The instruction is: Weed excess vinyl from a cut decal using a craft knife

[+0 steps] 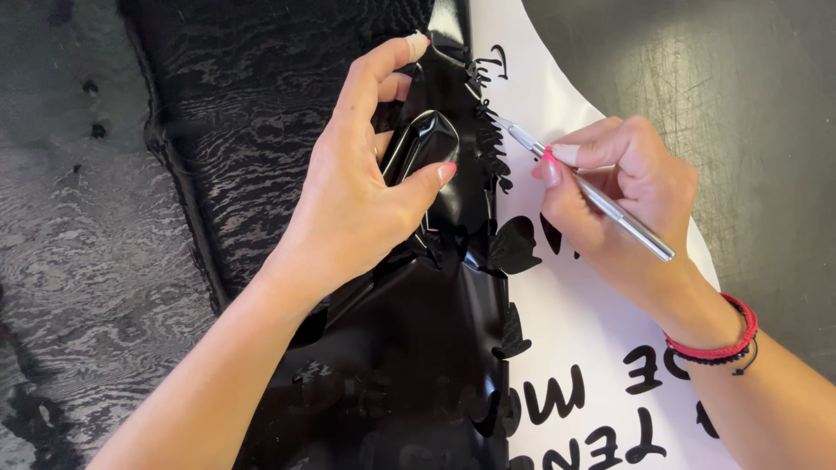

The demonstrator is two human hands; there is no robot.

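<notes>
The glossy black peeled vinyl film (409,348) hides the sheet under the left hand's fingers (383,78). The black cut-out letters (610,418) below the right hand's fingers (566,155) are cut off by the bottom edge.

you're at a craft or sign-making workshop bench: a dark, scratched and stained worktop (749,96) carries a sheet of glossy black vinyl (409,348) being peeled off white backing paper (575,331) with cut black lettering (601,418), and a slim metal weeding tool (592,196) is in use on it.
</notes>
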